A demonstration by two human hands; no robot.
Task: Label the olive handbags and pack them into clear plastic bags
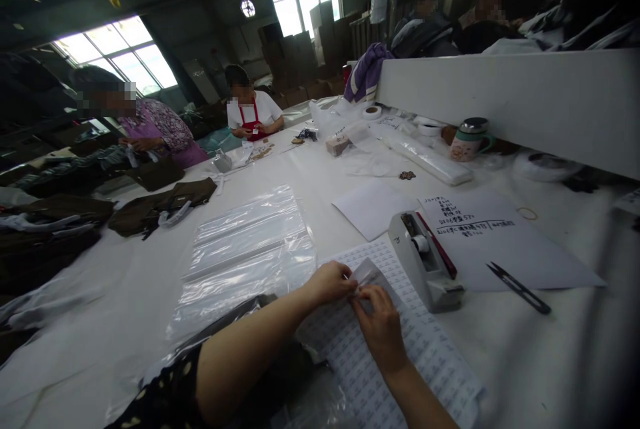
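Observation:
My left hand (329, 282) reaches in from the lower left and pinches the near edge of a small translucent plastic piece (376, 274). The fingertips of my right hand (383, 329) close on the same edge, almost touching the left ones. Whether the piece is a bag or a flat sheet I cannot tell. Beneath both hands lies a sheet printed with rows of small labels (420, 356). A grey tape dispenser (425, 262) stands just right of the hands. Below my left forearm is a dark item in clear plastic (280, 382), partly hidden by the arm.
Clear plastic bags (245, 236) lie flat on the left. Black thread snips (520, 288) rest on a handwritten paper (500, 249). A lidded mug (469, 139) stands by the white partition (500, 96). Dark garments (165, 206) lie at left; two people work across the table.

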